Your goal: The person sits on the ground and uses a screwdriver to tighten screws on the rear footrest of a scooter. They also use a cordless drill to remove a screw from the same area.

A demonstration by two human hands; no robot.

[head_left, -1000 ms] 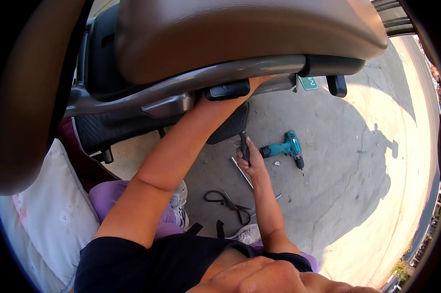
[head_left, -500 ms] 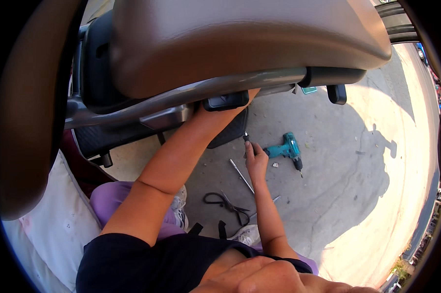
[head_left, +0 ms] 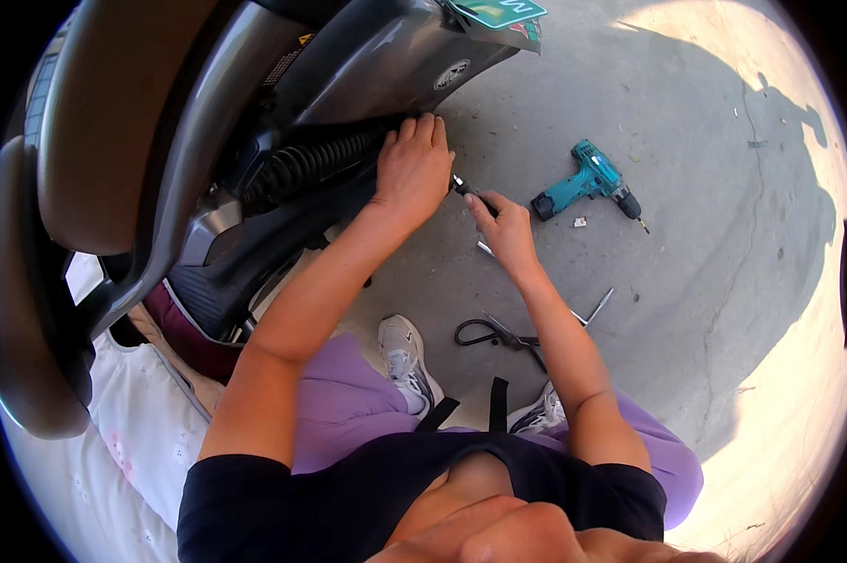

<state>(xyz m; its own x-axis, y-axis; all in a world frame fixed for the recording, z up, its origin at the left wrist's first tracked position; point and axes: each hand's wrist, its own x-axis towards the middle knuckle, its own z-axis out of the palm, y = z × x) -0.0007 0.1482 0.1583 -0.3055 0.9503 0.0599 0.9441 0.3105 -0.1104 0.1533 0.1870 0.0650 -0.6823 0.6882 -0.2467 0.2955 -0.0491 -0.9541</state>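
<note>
My left hand [head_left: 412,167] is at the lower edge of the scooter's dark grey tail panel [head_left: 377,70], beside the black coil spring [head_left: 316,161]. Its fingers lie together and bend away over that edge. Their tips are hidden, so what they grip cannot be made out. Just right of it, my right hand [head_left: 504,230] is closed around the black handle of a small tool [head_left: 480,201] with a short metal tip. That tip points at the left hand and sits close to its side. Whether it is a screwdriver or a knife is unclear.
A teal cordless drill [head_left: 590,178] lies on the concrete to the right. Black-handled scissors [head_left: 503,336] and a silver rod [head_left: 600,306] are near my right forearm. The brown seat [head_left: 114,122] and grey grab rail [head_left: 194,155] rise at left. A green plate [head_left: 503,11] sticks out behind.
My view has swung round, so the seat now stands at left and the tail shows. The left hand, hidden before behind the rail, is visible at the panel. The right hand still holds the tool.
</note>
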